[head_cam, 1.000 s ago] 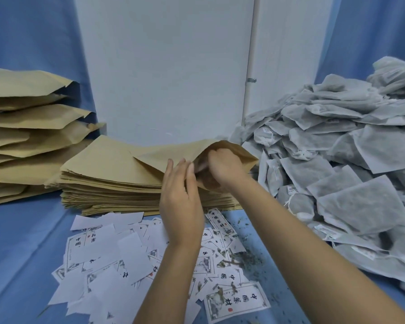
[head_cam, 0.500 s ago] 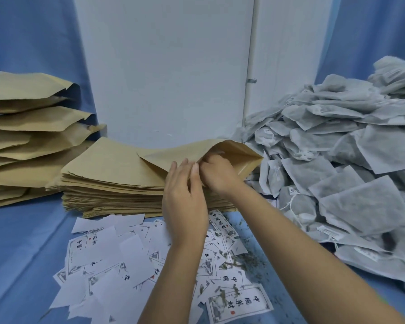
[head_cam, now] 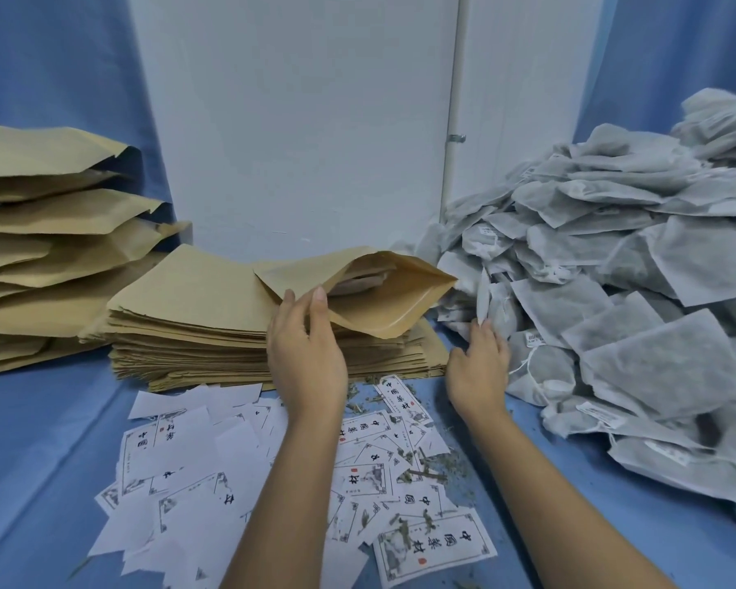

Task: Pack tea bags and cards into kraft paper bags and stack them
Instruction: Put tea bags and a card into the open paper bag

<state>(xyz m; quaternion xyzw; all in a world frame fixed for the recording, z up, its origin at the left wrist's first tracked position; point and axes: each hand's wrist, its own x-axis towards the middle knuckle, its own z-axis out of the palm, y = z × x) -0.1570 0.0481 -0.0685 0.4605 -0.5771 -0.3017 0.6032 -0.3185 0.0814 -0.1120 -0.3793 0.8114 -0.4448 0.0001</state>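
An open kraft paper bag [head_cam: 392, 310] lies on top of the flat stack of empty kraft bags [head_cam: 196, 316], its mouth facing me. A tea bag [head_cam: 358, 282] shows inside it. My left hand [head_cam: 307, 359] holds the near lip of the mouth, fingers pointing up at the edge. To the right of the bag, my right hand [head_cam: 479, 367] pinches a thin white tea bag [head_cam: 482, 297] that stands edge-on at the foot of the tea bag pile [head_cam: 638, 265]. Printed cards [head_cam: 188, 461] lie scattered in front of me.
Filled kraft bags [head_cam: 39, 231] are stacked at the far left against the blue cloth. A white wall panel [head_cam: 294, 121] stands behind. Loose tea crumbs [head_cam: 436, 474] litter the blue table cover [head_cam: 39, 461] among the cards.
My right hand has come out of the kraft bag's mouth and moved right to the tea bag pile. The left hand still holds the bag, whose mouth now gapes wider.
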